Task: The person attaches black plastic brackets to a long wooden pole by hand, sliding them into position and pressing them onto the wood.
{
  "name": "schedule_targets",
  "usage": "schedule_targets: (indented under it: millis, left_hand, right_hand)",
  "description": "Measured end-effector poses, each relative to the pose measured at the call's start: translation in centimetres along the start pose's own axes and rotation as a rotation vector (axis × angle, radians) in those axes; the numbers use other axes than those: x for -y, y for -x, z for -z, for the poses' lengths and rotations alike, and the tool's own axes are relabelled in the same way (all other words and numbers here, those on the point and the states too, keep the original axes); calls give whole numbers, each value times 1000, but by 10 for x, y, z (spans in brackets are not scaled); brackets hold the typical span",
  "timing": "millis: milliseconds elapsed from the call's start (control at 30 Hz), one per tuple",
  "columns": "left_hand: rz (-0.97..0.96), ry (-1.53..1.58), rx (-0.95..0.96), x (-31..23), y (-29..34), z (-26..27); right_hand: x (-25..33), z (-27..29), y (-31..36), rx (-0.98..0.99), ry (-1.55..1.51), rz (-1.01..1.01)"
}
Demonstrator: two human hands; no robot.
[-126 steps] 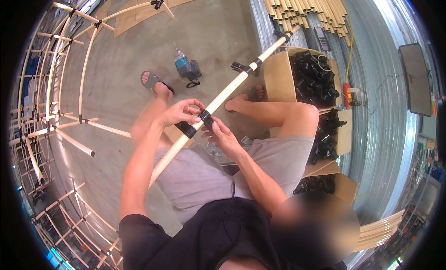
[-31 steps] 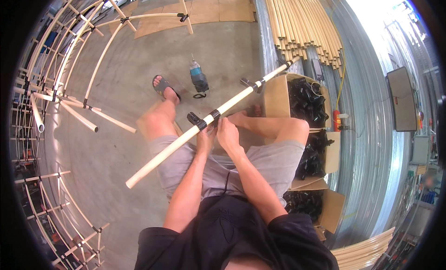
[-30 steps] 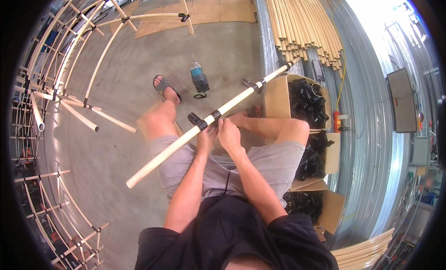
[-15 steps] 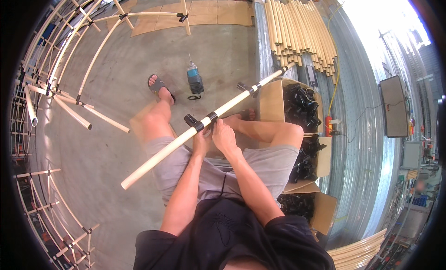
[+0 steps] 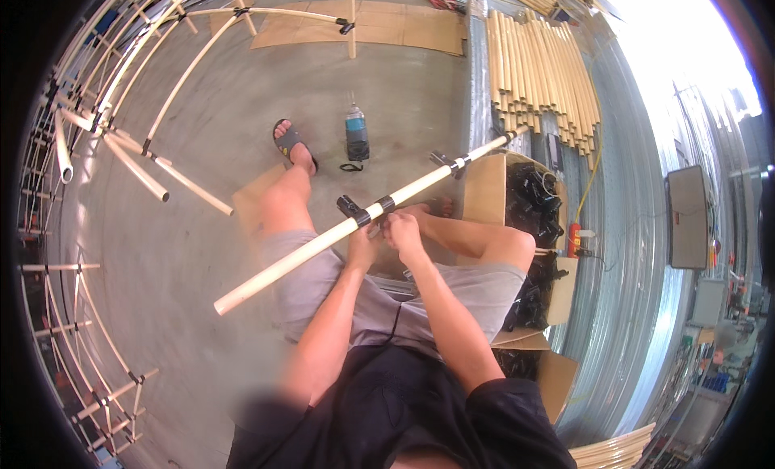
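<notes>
A long cream-coloured pipe [image 5: 291, 261] slants across my lap, its near end at the left and its far end by the cartons. Black pipe joints are fitted along it: one with a stub sticking out [image 5: 353, 211], another like it [image 5: 442, 159] farther up, and a small one near the far end. My left hand [image 5: 362, 244] is closed just under the pipe at the nearer joint, fingers partly hidden. Beside it my right hand [image 5: 402, 232] is pinched at the dark lower side of that joint. Whatever its fingertips hold is too small to make out.
A cordless drill [image 5: 356, 136] stands on the floor ahead. Open cartons [image 5: 484, 196] of black joints line my right side, with stacked pipes [image 5: 537, 73] beyond and metal profiles [image 5: 622, 251] alongside. Pipe frames [image 5: 161, 106] rise at the left. Flat cardboard [image 5: 404, 27] lies ahead.
The view has shifted, so the surroundings sit farther right in it. The pipe lies at a slightly flatter slant. Both hands stay at the same joint, with the right fingers slightly rearranged.
</notes>
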State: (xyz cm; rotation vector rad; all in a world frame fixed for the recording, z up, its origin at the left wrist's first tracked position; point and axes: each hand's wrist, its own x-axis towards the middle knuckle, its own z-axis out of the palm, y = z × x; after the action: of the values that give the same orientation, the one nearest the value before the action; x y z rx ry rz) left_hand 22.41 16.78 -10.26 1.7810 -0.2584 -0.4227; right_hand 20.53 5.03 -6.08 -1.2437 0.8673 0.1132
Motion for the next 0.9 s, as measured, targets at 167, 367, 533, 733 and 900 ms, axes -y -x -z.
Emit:
schedule_targets:
  millis: [167,367,533,733,900]
  left_hand:
    - [74,-93,-8,10,-2,-7]
    - [-5,143,-50,41,-5,-12]
    - [-50,65,-58,9,0,-11]
    - [4,-30,-74,14,1,-1]
    - [48,-36,-61,-27,6,6]
  right_hand:
    - [-6,20,-4,85,-149,-111]
    - [9,6,26,-76,1196,716]
    - [1,15,7,-119,1079,725]
    - [8,16,-4,153,-165,-276]
    - [4,14,19,-83,1080,703]
